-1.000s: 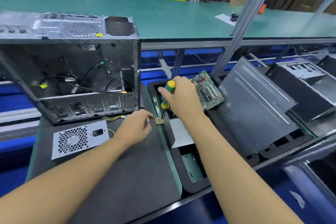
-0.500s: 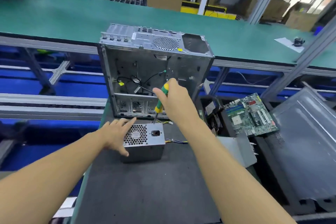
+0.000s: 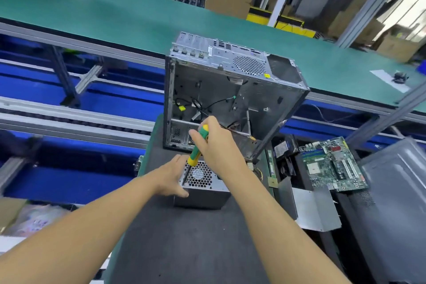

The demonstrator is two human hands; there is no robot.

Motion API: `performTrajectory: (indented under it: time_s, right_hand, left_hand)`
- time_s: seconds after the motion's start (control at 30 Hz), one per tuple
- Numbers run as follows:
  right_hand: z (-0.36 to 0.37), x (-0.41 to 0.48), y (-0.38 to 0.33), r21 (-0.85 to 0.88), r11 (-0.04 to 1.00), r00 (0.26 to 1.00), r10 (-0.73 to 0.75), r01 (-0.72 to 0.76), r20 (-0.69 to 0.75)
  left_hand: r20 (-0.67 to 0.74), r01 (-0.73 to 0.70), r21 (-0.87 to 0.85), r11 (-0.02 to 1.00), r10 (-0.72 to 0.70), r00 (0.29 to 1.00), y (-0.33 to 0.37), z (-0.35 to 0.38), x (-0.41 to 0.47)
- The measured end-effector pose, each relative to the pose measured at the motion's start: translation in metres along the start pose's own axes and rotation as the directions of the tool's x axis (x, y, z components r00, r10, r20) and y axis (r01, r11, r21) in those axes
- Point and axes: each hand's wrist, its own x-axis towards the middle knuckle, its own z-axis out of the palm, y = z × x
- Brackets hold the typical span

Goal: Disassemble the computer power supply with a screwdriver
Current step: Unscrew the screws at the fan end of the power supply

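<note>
While the left hand presses flat on the power supply, the right hand clamps its grip on the screwdriver; the tilted tip could slip.

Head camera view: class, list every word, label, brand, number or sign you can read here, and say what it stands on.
No text reads clearly.
White sticker on the computer case: too small to read.
Yellow sticker on the case: blurred.
Fan hub label on the power supply: blurred.
Motherboard printing: too small.
Handle of the screwdriver: no lettering shows.
</note>
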Motion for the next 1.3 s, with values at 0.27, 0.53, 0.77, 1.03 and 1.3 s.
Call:
performTrajectory:
  time_s: [0.27, 0.53, 0.77, 1.03, 1.3]
  right_hand:
    - [0.009, -0.001, 0.0, 0.037, 0.999, 1.0, -0.007, 0.005, 0.031]
    - [0.003, -0.002, 0.007, 0.017, 1.0, 1.0, -0.02, 0.02, 0.005]
    - [0.003, -0.002, 0.01, 0.019, 1.0, 1.0, -0.016, 0.016, 0.004]
    - [0.003, -0.001, 0.012, 0.019, 1.0, 1.0, -0.009, 0.009, -0.004]
    - [0.005, 0.001, 0.01, 0.027, 1.0, 1.0, 0.013, -0.014, 0.005]
  left_hand:
    - [0.117, 0.11, 0.244, 0.964, -0.142, 0.983, 0.009, -0.003, 0.007]
    - [0.128, 0.18, 0.396, 0.9, -0.249, 0.96, 0.012, -0.001, 0.009]
    - [0.159, 0.209, 0.332, 0.92, -0.273, 0.949, 0.016, -0.002, 0.006]
    - [0.197, 0.235, 0.251, 0.939, -0.288, 0.937, 0.019, -0.007, 0.004]
    - [0.214, 0.258, 0.237, 0.937, -0.309, 0.927, 0.021, -0.009, 0.005]
